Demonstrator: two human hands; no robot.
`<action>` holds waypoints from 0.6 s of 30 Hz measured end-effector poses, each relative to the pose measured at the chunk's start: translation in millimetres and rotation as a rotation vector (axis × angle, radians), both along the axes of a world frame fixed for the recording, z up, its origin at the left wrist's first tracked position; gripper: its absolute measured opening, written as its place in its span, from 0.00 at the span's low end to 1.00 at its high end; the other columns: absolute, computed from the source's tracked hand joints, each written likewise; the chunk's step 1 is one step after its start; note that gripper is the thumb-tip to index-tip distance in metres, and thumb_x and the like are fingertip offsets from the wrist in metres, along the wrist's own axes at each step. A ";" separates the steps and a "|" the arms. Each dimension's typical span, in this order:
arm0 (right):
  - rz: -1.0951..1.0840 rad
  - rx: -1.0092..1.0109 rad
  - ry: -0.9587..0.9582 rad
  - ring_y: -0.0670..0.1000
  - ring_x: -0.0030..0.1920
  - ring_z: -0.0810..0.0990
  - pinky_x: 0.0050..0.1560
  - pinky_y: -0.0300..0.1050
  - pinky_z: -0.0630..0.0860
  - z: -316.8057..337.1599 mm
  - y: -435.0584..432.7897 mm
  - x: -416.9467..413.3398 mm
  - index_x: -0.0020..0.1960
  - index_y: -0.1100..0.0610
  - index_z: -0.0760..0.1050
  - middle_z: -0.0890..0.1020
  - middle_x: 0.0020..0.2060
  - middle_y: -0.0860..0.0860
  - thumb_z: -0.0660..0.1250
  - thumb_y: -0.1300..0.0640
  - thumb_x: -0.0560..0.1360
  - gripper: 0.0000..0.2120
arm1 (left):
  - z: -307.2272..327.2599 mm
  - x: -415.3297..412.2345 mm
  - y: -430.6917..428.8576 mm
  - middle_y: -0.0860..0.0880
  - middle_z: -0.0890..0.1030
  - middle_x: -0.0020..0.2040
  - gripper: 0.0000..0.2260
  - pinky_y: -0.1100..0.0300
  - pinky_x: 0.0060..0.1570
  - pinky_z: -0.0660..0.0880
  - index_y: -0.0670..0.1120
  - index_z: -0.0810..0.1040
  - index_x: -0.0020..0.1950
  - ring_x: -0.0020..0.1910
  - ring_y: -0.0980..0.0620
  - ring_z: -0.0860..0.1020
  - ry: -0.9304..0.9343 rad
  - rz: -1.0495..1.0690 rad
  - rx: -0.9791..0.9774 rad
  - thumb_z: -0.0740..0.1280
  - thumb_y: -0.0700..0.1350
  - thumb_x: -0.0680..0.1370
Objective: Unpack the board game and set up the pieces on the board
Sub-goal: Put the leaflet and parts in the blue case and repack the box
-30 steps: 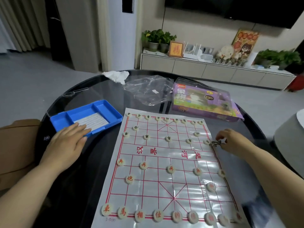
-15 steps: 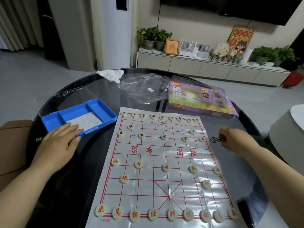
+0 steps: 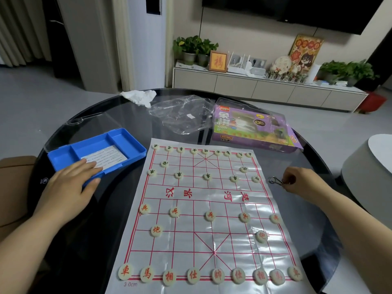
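A white plastic board sheet (image 3: 212,240) with a red grid lies on the dark round glass table (image 3: 118,209). Round cream pieces with red characters (image 3: 218,276) line its near rows and pieces with dark characters (image 3: 205,151) line its far rows. My left hand (image 3: 67,187) lies flat, fingers straight, on the near edge of a blue plastic tray (image 3: 123,141) that holds a printed sheet. My right hand (image 3: 301,181) rests just right of the board and pinches a small metal ring object (image 3: 274,181).
A purple game box (image 3: 252,126) stands past the board at the far right. A crumpled clear plastic bag (image 3: 182,115) and a white tissue (image 3: 140,96) lie at the far side. A tan seat (image 3: 14,187) is at the left, a grey stool (image 3: 369,179) at the right.
My right hand has pulled a little away from the board's right edge, still pinching the metal object. The view has shifted slightly. My left hand stays on the tray.
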State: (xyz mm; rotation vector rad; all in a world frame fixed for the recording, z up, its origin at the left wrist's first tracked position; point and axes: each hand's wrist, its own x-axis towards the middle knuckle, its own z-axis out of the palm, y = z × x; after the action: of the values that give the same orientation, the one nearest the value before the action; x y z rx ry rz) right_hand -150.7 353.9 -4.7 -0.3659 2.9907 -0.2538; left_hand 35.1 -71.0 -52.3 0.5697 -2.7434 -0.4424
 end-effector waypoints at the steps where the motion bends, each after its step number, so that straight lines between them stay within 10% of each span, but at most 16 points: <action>1: -0.007 -0.017 -0.003 0.52 0.38 0.71 0.31 0.36 0.65 0.3 0.1 0.4 0.31 0.50 0.65 0.71 0.31 0.46 0.67 0.63 0.71 0.16 | 1.0 -0.1 1.2 0.44 0.73 0.66 0.15 0.48 0.68 0.56 0.41 0.75 0.63 0.70 0.46 0.64 0.006 0.000 0.004 0.63 0.40 0.76; 18: 0.372 -0.390 0.196 0.51 0.42 0.78 0.49 0.40 0.75 60.8 -148.0 29.6 0.46 0.67 0.78 0.81 0.41 0.57 0.69 0.67 0.70 0.05 | 0.2 1.6 -2.4 0.39 0.74 0.63 0.13 0.47 0.67 0.59 0.37 0.75 0.61 0.65 0.40 0.69 0.200 0.162 0.098 0.59 0.37 0.78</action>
State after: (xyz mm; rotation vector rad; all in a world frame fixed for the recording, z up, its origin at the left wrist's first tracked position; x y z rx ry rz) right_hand -121.1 205.8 56.1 -1.0251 2.9621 -0.8023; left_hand 36.7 -73.4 -52.1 0.7239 -2.4744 -0.5645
